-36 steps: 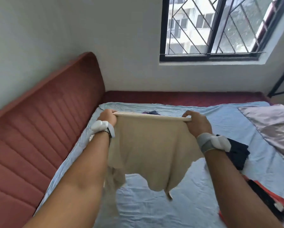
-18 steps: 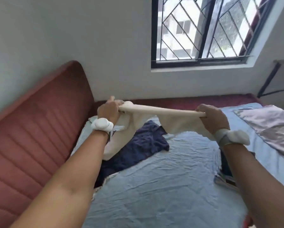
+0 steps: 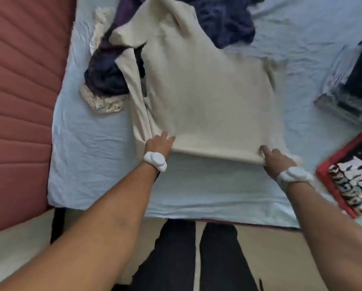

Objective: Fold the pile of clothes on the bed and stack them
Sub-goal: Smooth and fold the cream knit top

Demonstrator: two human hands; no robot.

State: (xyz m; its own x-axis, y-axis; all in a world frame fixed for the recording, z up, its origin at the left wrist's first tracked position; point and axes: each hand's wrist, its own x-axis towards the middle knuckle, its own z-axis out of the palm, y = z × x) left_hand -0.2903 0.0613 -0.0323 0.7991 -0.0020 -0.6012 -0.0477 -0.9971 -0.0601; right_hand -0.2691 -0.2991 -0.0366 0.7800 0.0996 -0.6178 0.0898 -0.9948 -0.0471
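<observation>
The cream shirt (image 3: 205, 97), held up a moment ago, now lies on the bed (image 3: 92, 143); both hands (image 3: 158, 143) (image 3: 277, 157) grip its near hem, ready for folding.

Padded red headboard (image 3: 18, 101), ribbed, along 9 o'clock edge. Pale blue wrinkled bedsheet (image 3: 96, 148) over mattress, centre to 3 o'clock. Beige floor (image 3: 270, 259) at 6 o'clock below bed edge. Dark trouser legs (image 3: 196, 255) at 6 o'clock. White wristbands (image 3: 156, 161) on both wrists, blurred.
</observation>
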